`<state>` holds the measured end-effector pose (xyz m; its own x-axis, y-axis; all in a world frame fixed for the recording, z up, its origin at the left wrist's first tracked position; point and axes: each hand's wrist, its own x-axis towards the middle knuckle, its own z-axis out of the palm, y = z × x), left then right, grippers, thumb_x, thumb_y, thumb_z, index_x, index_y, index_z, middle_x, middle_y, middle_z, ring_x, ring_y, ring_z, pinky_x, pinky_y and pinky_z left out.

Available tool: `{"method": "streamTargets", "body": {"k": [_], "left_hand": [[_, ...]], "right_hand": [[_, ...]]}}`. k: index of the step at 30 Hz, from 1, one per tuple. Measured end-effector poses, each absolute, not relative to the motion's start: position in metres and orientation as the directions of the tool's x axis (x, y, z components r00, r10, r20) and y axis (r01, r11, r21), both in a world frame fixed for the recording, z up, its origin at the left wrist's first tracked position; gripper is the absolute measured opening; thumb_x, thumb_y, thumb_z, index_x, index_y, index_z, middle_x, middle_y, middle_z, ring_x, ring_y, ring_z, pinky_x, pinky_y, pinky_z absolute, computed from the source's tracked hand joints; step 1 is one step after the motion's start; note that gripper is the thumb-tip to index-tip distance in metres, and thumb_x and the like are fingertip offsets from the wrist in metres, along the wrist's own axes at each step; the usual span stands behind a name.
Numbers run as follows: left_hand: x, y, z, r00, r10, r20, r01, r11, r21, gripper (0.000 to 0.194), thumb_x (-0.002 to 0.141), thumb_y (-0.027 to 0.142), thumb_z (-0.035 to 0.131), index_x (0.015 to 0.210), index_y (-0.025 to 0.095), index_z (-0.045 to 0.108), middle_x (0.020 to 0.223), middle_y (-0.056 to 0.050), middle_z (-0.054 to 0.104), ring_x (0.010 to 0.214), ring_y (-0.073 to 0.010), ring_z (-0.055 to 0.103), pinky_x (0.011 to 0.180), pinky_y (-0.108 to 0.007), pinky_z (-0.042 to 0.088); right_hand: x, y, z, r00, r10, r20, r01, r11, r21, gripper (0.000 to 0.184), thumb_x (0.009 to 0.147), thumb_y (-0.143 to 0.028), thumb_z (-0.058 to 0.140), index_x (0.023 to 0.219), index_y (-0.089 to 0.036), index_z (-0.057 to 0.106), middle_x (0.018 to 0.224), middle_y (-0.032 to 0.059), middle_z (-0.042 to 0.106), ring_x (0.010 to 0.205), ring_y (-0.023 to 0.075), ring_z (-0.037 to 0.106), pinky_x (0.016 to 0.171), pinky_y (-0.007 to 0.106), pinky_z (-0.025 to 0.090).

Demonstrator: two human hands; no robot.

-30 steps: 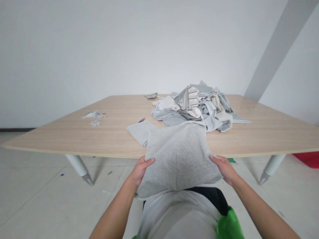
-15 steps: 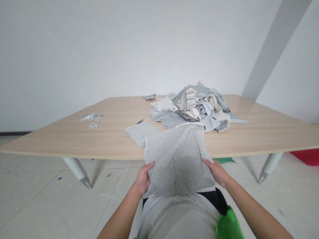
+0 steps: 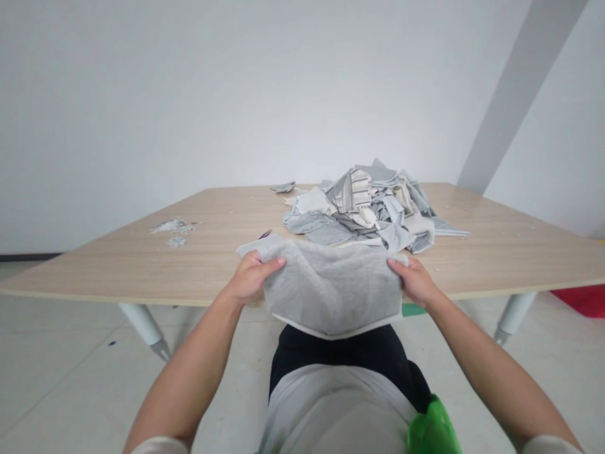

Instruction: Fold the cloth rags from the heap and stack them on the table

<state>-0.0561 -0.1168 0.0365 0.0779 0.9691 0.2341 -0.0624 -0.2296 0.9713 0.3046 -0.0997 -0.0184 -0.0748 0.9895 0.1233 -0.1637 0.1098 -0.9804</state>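
Observation:
I hold a light grey fleece cloth (image 3: 331,290) by its two sides at the near edge of the wooden table (image 3: 142,265). My left hand (image 3: 250,277) is closed on its left corner, thumb on top. My right hand (image 3: 416,280) is closed on its right corner. The cloth is doubled over and its lower part hangs below the table edge in front of my body. Another grey piece (image 3: 255,247) lies flat on the table just behind my left hand.
A heap of grey, cream and striped fabric scraps (image 3: 368,205) sits at the table's middle right. Small scraps (image 3: 174,226) lie at the left, one more (image 3: 282,186) at the far edge. A red object (image 3: 583,297) is on the floor at right.
Both hands have moved forward and up from below the table edge to the tabletop, carrying the near edge of the grey cloth over so it now lies doubled.

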Motion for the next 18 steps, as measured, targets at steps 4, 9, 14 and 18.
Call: {"method": "streamTargets", "body": {"k": [4, 9, 14, 18], "left_hand": [[-0.064, -0.109, 0.080, 0.153, 0.948, 0.279, 0.034, -0.288, 0.957, 0.037, 0.061, 0.029, 0.082, 0.093, 0.013, 0.070, 0.084, -0.006, 0.072, 0.078, -0.0209, 0.068, 0.073, -0.030, 0.054], [-0.078, -0.108, 0.120, 0.122, 0.919, 0.374, 0.092, -0.386, 0.918, 0.043, 0.062, 0.027, 0.081, 0.100, 0.012, 0.068, 0.088, -0.005, 0.072, 0.084, -0.0216, 0.067, 0.080, -0.033, 0.053], [-0.088, -0.100, 0.143, -0.049, 0.896, 0.441, 0.059, -0.438, 0.897, 0.034, 0.062, 0.027, 0.080, 0.091, 0.012, 0.069, 0.087, -0.006, 0.072, 0.080, -0.0210, 0.067, 0.080, -0.034, 0.053], [-0.090, -0.097, 0.161, -0.119, 0.876, 0.468, 0.066, -0.464, 0.884, 0.038, 0.065, 0.023, 0.076, 0.098, 0.006, 0.068, 0.092, -0.008, 0.073, 0.088, -0.0215, 0.066, 0.091, -0.040, 0.048]], "right_hand": [[0.306, -0.087, 0.025, -0.017, 0.955, 0.295, -0.177, 0.288, -0.941, 0.038, 0.065, -0.050, 0.076, 0.083, -0.018, 0.068, 0.078, 0.0016, 0.072, 0.076, 0.0203, 0.065, 0.074, 0.032, 0.050], [0.308, -0.083, 0.072, 0.030, 0.878, 0.478, -0.149, 0.477, -0.866, 0.041, 0.066, -0.055, 0.074, 0.085, -0.019, 0.066, 0.080, 0.0016, 0.071, 0.083, 0.0231, 0.065, 0.076, 0.036, 0.051], [0.306, -0.087, 0.098, 0.044, 0.832, 0.554, -0.245, 0.546, -0.801, 0.041, 0.066, -0.051, 0.075, 0.091, -0.019, 0.066, 0.085, 0.0016, 0.072, 0.092, 0.0256, 0.065, 0.080, 0.038, 0.050], [0.309, -0.093, 0.114, 0.020, 0.816, 0.578, -0.216, 0.568, -0.794, 0.040, 0.066, -0.050, 0.075, 0.088, -0.018, 0.067, 0.083, 0.0022, 0.072, 0.092, 0.0257, 0.066, 0.081, 0.039, 0.051]]}}
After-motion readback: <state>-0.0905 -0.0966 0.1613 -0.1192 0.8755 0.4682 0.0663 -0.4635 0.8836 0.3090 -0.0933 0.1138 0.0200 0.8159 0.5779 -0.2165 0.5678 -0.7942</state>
